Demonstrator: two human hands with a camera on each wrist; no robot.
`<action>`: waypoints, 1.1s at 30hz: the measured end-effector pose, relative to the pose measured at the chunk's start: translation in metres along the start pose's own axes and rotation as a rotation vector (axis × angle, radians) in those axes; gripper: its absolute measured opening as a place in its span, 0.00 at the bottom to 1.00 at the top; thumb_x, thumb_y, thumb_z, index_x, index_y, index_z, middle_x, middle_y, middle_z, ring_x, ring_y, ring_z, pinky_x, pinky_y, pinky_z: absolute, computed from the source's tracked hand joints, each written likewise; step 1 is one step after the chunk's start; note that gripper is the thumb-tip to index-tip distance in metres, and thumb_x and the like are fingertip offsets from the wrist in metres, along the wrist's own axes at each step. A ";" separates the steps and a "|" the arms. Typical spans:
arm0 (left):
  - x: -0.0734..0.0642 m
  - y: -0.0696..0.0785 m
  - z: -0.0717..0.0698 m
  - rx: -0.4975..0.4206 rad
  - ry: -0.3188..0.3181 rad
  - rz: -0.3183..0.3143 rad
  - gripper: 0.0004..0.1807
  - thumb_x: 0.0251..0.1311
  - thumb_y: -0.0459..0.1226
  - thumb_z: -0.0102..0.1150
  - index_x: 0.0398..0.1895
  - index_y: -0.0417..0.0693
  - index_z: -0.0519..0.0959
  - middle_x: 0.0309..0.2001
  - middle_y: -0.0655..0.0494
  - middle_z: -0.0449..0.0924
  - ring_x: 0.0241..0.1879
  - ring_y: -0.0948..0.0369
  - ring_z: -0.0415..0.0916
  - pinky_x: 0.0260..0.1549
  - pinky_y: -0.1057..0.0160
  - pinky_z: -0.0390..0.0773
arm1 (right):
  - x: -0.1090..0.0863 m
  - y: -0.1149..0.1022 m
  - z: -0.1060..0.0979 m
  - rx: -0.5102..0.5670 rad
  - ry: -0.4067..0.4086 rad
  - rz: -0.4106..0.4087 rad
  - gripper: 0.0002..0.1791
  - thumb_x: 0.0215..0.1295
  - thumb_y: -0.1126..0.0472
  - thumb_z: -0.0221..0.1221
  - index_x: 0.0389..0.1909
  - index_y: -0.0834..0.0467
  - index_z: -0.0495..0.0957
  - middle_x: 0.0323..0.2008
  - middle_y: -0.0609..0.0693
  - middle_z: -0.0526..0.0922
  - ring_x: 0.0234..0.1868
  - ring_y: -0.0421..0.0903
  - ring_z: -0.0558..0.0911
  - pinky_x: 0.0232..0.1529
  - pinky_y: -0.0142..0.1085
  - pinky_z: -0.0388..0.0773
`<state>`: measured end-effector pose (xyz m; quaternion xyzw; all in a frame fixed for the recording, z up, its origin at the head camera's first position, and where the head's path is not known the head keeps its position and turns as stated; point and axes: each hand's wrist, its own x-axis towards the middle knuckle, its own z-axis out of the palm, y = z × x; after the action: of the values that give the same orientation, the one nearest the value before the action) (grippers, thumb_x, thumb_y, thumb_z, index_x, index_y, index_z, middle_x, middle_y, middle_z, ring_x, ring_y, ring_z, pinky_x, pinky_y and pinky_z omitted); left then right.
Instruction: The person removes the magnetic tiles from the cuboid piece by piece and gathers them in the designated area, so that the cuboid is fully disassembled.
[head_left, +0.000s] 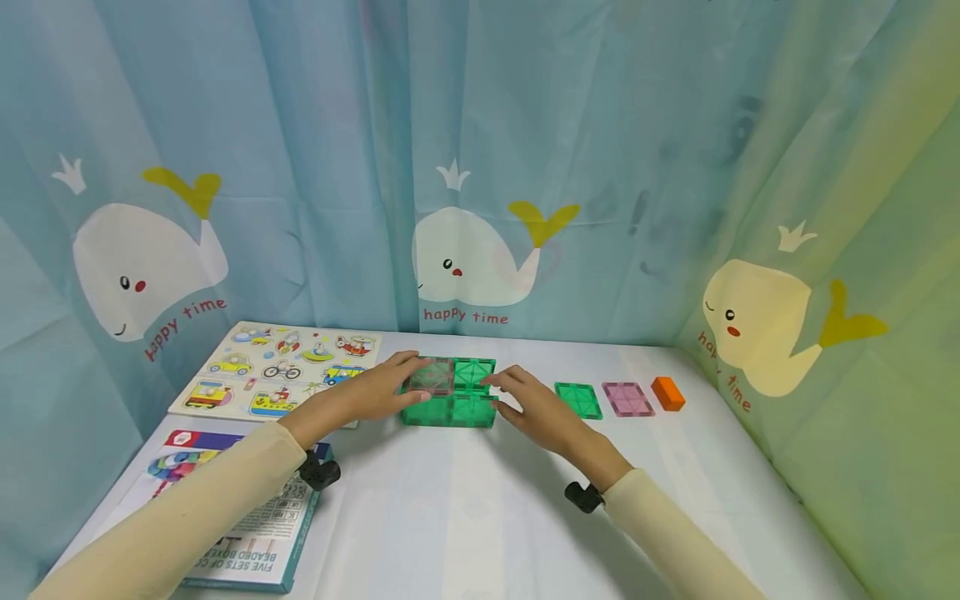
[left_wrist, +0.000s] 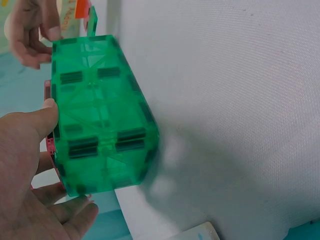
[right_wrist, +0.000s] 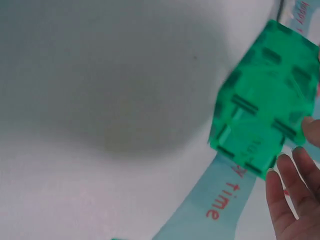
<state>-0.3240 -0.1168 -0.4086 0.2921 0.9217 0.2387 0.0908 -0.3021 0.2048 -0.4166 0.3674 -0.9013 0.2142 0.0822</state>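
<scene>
A low box of see-through green magnetic tiles (head_left: 471, 410) stands on the white table. On its top left lies a pink magnetic tile (head_left: 442, 377). My left hand (head_left: 375, 388) holds this pink tile at the box's left end, thumb on the near edge and fingers at the far side. In the left wrist view the thumb (left_wrist: 46, 116) presses by the box's top edge. At the right end, my right hand (head_left: 542, 413) touches the box with loosely extended fingers. The right wrist view shows those fingers (right_wrist: 295, 182) beside the green end wall.
Right of the box lie a flat green tile (head_left: 578, 401), a flat pink tile (head_left: 628, 399) and an orange block (head_left: 667, 393). To the left are a picture puzzle board (head_left: 251, 385) and a boxed bead set (head_left: 258, 533). A whale-print curtain (head_left: 480, 150) encloses the table.
</scene>
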 end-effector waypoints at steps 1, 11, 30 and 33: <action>0.000 0.001 0.000 -0.002 -0.001 0.000 0.41 0.80 0.57 0.51 0.86 0.50 0.54 0.85 0.38 0.45 0.79 0.38 0.57 0.71 0.35 0.67 | 0.000 -0.001 0.003 -0.028 0.001 -0.023 0.23 0.73 0.67 0.66 0.67 0.54 0.78 0.55 0.51 0.80 0.57 0.48 0.82 0.56 0.42 0.84; 0.001 0.002 -0.001 -0.003 -0.010 -0.004 0.40 0.80 0.56 0.51 0.86 0.50 0.54 0.85 0.38 0.44 0.80 0.37 0.54 0.73 0.35 0.66 | 0.002 -0.002 0.021 -0.227 0.044 -0.209 0.30 0.68 0.72 0.69 0.68 0.50 0.78 0.49 0.47 0.79 0.47 0.42 0.79 0.45 0.33 0.83; 0.001 0.001 -0.001 -0.006 -0.008 -0.008 0.40 0.80 0.57 0.50 0.86 0.51 0.55 0.85 0.38 0.45 0.81 0.38 0.55 0.73 0.35 0.65 | -0.007 -0.007 0.024 -0.312 0.101 -0.303 0.32 0.66 0.72 0.69 0.70 0.51 0.78 0.39 0.49 0.78 0.35 0.41 0.75 0.33 0.28 0.75; 0.000 0.003 -0.002 -0.010 -0.012 -0.009 0.40 0.80 0.56 0.51 0.86 0.50 0.55 0.84 0.37 0.45 0.81 0.38 0.54 0.73 0.35 0.65 | -0.010 -0.014 0.021 -0.288 0.087 -0.279 0.30 0.67 0.72 0.69 0.69 0.53 0.78 0.39 0.49 0.77 0.36 0.41 0.75 0.34 0.28 0.76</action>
<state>-0.3228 -0.1154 -0.4054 0.2889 0.9212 0.2410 0.0990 -0.2849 0.1928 -0.4334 0.4637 -0.8585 0.0855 0.2016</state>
